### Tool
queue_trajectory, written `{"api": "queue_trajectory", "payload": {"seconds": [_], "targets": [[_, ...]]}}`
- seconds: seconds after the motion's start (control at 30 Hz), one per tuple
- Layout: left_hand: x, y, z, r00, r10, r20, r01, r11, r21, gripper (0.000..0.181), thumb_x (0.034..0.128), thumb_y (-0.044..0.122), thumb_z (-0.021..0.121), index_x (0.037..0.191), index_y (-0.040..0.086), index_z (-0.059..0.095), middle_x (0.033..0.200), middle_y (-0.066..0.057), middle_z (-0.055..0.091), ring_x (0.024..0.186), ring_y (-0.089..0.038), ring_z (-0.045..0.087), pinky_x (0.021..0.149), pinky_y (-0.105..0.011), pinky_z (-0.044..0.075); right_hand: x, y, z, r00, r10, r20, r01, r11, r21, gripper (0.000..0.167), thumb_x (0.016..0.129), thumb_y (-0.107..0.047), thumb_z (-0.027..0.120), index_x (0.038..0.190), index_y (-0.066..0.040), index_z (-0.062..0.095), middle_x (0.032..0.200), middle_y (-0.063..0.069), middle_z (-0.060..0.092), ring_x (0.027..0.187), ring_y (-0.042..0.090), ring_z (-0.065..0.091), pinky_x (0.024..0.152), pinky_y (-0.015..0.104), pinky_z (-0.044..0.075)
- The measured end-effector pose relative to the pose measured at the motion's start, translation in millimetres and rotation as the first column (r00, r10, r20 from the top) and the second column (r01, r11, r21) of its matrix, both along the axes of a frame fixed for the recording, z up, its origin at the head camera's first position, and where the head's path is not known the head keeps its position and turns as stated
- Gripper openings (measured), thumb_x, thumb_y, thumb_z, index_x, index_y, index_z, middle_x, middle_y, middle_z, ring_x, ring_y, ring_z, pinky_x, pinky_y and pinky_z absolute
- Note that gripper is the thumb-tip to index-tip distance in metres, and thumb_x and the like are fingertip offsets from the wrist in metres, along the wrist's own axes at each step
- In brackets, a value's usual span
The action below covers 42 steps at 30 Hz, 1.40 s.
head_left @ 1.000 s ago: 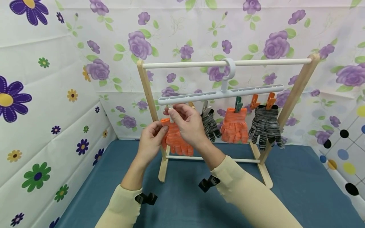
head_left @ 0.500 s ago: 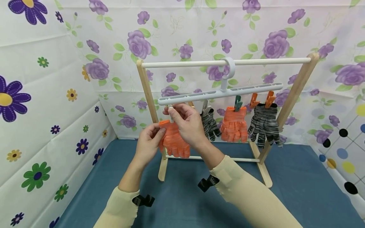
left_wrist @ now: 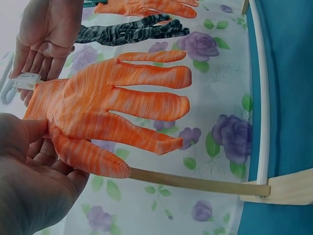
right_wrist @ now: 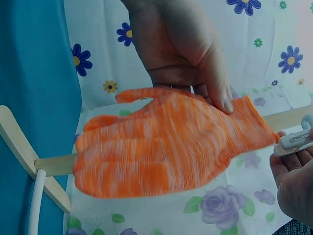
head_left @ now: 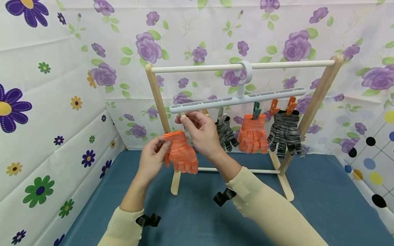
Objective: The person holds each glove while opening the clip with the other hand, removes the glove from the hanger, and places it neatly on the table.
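The orange knit glove, its cuff pinched in the left hand, has moved down and leftward from the white clothespin the right hand pinches — seemingly coming unclipped, though I cannot tell if it is fully clear

Purple-rose fabric hangs behind; flower-print fabric lines the left — polka-dot fabric the right; blue cloth spreads below.

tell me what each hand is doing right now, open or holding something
Left hand: closed, pinching an orange glove near its cuff.
Right hand: closed, pinching a white clip.
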<state>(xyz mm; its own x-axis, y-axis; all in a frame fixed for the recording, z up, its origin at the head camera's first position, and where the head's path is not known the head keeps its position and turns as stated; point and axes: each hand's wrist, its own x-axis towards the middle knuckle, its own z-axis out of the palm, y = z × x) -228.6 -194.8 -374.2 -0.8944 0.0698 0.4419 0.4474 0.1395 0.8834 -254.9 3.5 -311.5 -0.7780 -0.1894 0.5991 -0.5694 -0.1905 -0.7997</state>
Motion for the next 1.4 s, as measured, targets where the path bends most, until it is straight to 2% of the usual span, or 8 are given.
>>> {"api": "queue_trajectory", "payload": {"seconds": [0.27, 0.57, 0.73, 0.97, 1.17, 1.4], "targets": [[4.5, -13.8, -1.5, 0.999, 0.036, -0.021, -0.036, 0.999, 0.001, 0.022, 0.11, 0.012, 0.061, 0.123, -0.004, 0.068, 0.082, -0.022, 0.059, 0.054, -0.035, 0.053, 0.046, -0.034, 0.051, 0.8, 1, -0.2, 1.0, -0.009, 0.01, 0.009, 1.0, 0.015, 0.028, 0.109, -0.017, 0.064, 0.13, 0.0, 0.069, 0.121, 0.013, 0.075, 0.119, 0.021, 0.069, 0.105, 0.037, 0.054], [10.0, -37.2, -2.2, 0.993, 0.119, 0.0, -0.119, 0.992, -0.047, 0.025, 0.1114, 0.018, 0.06, 0.122, -0.004, 0.068, 0.082, -0.02, 0.06, 0.056, -0.029, 0.055, 0.047, -0.036, 0.052, -0.8, 2, -2.7, 1.0, 0.006, 0.005, -0.006, 1.0, 0.023, 0.025, 0.108, -0.016, 0.064, 0.128, -0.001, 0.069, 0.122, 0.013, 0.075, 0.12, 0.021, 0.07, 0.106, 0.036, 0.053], [13.9, -49.6, -3.5, 0.989, 0.147, 0.005, -0.146, 0.988, -0.044, 0.026, 0.1116, 0.018, 0.059, 0.122, -0.004, 0.068, 0.083, -0.018, 0.061, 0.055, -0.029, 0.056, 0.047, -0.036, 0.053, -1.0, 2, -4.1, 1.0, 0.028, -0.007, -0.028, 0.999, 0.039, 0.029, 0.108, -0.016, 0.064, 0.133, -0.001, 0.068, 0.127, 0.017, 0.073, 0.123, 0.021, 0.069, 0.107, 0.035, 0.052], [17.0, -64.9, -5.5, 0.985, 0.173, 0.026, -0.172, 0.984, -0.045, 0.028, 0.1114, 0.017, 0.059, 0.124, -0.006, 0.066, 0.086, -0.01, 0.064, 0.058, -0.023, 0.057, 0.047, -0.033, 0.052, -0.5, 4, -6.2, 0.999, 0.026, -0.035, -0.024, 0.998, 0.061, 0.031, 0.108, -0.012, 0.064, 0.137, -0.001, 0.066, 0.13, 0.015, 0.072, 0.124, 0.02, 0.068, 0.105, 0.035, 0.053], [21.3, -74.4, -6.0, 0.973, 0.223, 0.052, -0.22, 0.974, -0.062, 0.029, 0.1113, 0.019, 0.06, 0.123, -0.007, 0.066, 0.087, -0.006, 0.065, 0.064, -0.018, 0.058, 0.051, -0.03, 0.052, 0.4, 6, -6.6, 0.999, 0.012, -0.036, -0.009, 0.997, 0.082, 0.039, 0.108, -0.013, 0.065, 0.144, 0.001, 0.061, 0.131, 0.014, 0.071, 0.124, 0.022, 0.068, 0.103, 0.037, 0.054], [22.5, -83.2, -8.9, 0.965, 0.255, 0.064, -0.25, 0.965, -0.076, 0.03, 0.1111, 0.021, 0.06, 0.123, -0.006, 0.066, 0.085, -0.006, 0.064, 0.059, -0.02, 0.057, 0.047, -0.032, 0.052, 4.0, 8, -7.4, 0.998, -0.022, -0.053, 0.029, 0.991, 0.133, 0.049, 0.108, -0.015, 0.066, 0.154, -0.001, 0.053, 0.148, 0.012, 0.062, 0.133, 0.02, 0.062, 0.106, 0.032, 0.052]]}}
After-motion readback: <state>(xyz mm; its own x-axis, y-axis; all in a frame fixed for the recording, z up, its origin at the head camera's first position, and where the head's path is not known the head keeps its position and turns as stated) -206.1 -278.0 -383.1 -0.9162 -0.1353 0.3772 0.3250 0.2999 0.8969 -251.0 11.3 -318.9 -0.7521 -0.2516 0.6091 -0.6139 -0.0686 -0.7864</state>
